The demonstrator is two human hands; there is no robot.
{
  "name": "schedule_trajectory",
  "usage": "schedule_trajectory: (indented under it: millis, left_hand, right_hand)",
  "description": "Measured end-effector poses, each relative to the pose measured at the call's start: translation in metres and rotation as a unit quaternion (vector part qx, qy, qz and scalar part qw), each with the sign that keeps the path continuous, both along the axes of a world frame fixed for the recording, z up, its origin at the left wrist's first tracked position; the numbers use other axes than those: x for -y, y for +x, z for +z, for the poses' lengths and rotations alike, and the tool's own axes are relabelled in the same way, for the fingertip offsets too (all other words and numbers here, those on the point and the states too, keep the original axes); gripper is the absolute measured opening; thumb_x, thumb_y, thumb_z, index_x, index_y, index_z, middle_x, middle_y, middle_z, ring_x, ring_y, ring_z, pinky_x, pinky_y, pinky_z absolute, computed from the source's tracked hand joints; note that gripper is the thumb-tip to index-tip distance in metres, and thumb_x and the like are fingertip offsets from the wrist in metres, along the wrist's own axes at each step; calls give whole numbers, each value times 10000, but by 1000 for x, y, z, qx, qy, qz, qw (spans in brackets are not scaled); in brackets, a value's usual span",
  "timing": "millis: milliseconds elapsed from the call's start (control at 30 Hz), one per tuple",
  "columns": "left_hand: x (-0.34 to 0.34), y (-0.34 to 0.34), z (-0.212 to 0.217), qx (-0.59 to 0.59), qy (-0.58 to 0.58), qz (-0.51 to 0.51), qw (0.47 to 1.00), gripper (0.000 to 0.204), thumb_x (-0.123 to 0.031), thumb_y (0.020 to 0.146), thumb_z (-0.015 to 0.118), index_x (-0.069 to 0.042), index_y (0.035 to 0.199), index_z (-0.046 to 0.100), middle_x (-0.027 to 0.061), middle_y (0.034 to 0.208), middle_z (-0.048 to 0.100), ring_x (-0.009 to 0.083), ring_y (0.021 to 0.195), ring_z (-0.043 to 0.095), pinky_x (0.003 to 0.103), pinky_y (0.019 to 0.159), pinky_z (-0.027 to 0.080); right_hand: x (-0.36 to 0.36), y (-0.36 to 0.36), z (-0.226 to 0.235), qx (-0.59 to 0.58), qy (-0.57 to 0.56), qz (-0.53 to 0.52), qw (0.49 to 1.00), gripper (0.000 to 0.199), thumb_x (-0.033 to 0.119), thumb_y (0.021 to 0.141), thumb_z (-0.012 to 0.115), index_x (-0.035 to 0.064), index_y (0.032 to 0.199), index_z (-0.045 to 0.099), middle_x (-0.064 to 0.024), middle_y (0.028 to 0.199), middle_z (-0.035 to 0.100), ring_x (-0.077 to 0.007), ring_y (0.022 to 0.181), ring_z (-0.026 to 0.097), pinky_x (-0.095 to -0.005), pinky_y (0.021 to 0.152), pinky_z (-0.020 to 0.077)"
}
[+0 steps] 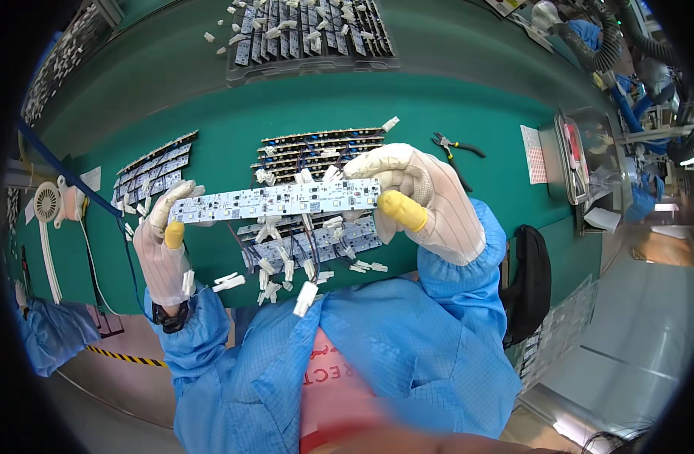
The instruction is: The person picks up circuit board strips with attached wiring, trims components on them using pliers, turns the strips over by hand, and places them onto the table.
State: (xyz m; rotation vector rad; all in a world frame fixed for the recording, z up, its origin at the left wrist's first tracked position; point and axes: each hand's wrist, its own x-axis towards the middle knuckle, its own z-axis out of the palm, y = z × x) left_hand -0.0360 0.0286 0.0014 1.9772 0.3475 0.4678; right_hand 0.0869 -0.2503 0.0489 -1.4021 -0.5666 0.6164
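Note:
Between both hands I hold up a long white circuit board [275,201], its component side facing me. My left hand [163,231], gloved with a yellow fingertip cover on the thumb, grips the board's left end. At its right end my right hand [419,197], in a striped glove with a yellow thumb cover, pinches the edge. Wires with white connectors hang below the board, one a larger white connector [305,299]. Behind it lies a stack of circuit boards [320,144] on edge; more boards [354,236] lie nearer me, partly hidden by the held one.
Several boards [154,168] lie at left on the green mat [453,113]. Cutting pliers [457,151] rest at right, near a printed sheet [534,155] and a metal tray [570,155]. A plastic tray of boards [309,69] stands at the back. A small fan [48,202] is far left.

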Motion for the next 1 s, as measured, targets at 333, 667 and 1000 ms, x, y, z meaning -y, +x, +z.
schedule_trajectory:
  millis: [333, 667, 1000]
  left_hand:
    - [0, -8, -9, 108, -69, -11, 992, 475, -339, 830, 648, 21, 1136, 595, 169, 1050, 640, 195, 915, 624, 286, 800, 486]
    - [18, -12, 12, 97, 0, -14, 995, 442, -303, 691, 733, -31, 1031, 662, 117, 944, 671, 254, 989, 614, 325, 856, 466]
    - [10, -13, 10, 120, 140, -43, 982, 462, -331, 775, 681, 9, 1081, 612, 128, 943, 663, 202, 898, 621, 401, 920, 447]
  right_hand:
    - [-1, 2, -1, 15, -27, -37, 999, 432, 280, 835, 663, -26, 1109, 530, -64, 814, 600, -78, 577, 527, -198, 509, 405]
    - [-7, 13, -20, 47, -5, -67, 997, 506, 381, 803, 669, -3, 1100, 526, -37, 771, 561, -55, 514, 439, -177, 471, 311]
    - [-9, 18, -23, 35, -59, -67, 995, 458, 328, 846, 635, -10, 1130, 513, -27, 805, 578, -51, 519, 436, -178, 471, 314]
